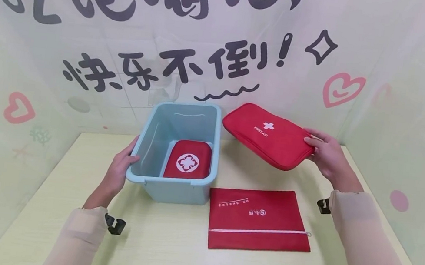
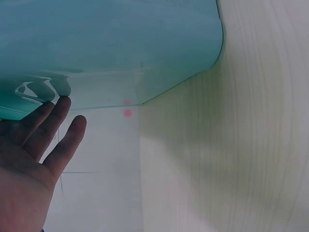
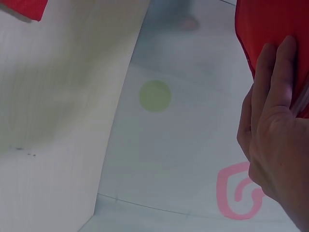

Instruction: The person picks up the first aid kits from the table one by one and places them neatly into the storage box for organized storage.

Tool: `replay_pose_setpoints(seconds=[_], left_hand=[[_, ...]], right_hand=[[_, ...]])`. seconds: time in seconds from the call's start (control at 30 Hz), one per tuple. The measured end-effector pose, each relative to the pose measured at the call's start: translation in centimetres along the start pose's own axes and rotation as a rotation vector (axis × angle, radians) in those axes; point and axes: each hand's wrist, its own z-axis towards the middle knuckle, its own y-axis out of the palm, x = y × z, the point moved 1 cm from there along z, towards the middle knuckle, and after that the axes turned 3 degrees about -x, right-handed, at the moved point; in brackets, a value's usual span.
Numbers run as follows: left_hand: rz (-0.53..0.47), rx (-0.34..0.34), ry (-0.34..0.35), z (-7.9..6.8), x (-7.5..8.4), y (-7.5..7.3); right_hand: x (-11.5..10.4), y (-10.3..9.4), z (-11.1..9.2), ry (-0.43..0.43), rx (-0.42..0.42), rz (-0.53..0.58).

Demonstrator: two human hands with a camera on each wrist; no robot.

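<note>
A light blue plastic bin (image 1: 176,191) stands on the table, its opening tipped toward me. My left hand (image 1: 117,169) holds its left rim, thumb over the edge; in the left wrist view the fingers (image 2: 60,108) lie along the outer wall. Inside the bin is a red case (image 1: 171,167) with a white cross in a circle. My right hand (image 1: 328,156) pinches the right end of a red first aid pouch (image 1: 274,141), raised above the table to the right of the bin. In the right wrist view, fingers (image 3: 277,79) press the pouch's underside; the thumb is hidden there.
A flat red zip document bag (image 1: 255,238) lies on the pale wood table (image 1: 167,250), in front of the pouch and right of the bin. Printed white curtains (image 1: 281,83) enclose the table at the back and both sides.
</note>
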Motion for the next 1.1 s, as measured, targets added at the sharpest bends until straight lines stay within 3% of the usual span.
replay_pose_setpoints(seconds=[0.27, 0.4, 0.6, 1.1], left_hand=[[-0.003, 0.000, 0.005, 0.1, 0.2, 0.0], [0.006, 0.001, 0.004, 0.1, 0.2, 0.0], [-0.001, 0.003, 0.000, 0.0, 0.1, 0.0], [-0.006, 0.005, -0.020, 0.1, 0.1, 0.1]], right_hand=[[-0.9, 0.5, -0.3, -0.036, 0.053, -0.012], [-1.2, 1.6, -0.4, -0.046, 0.040, -0.002], [-1.3, 3.5, -0.1, -0.048, -0.008, 0.017], [-0.4, 10.0, 1.6, -0.030, -0.027, -0.048]])
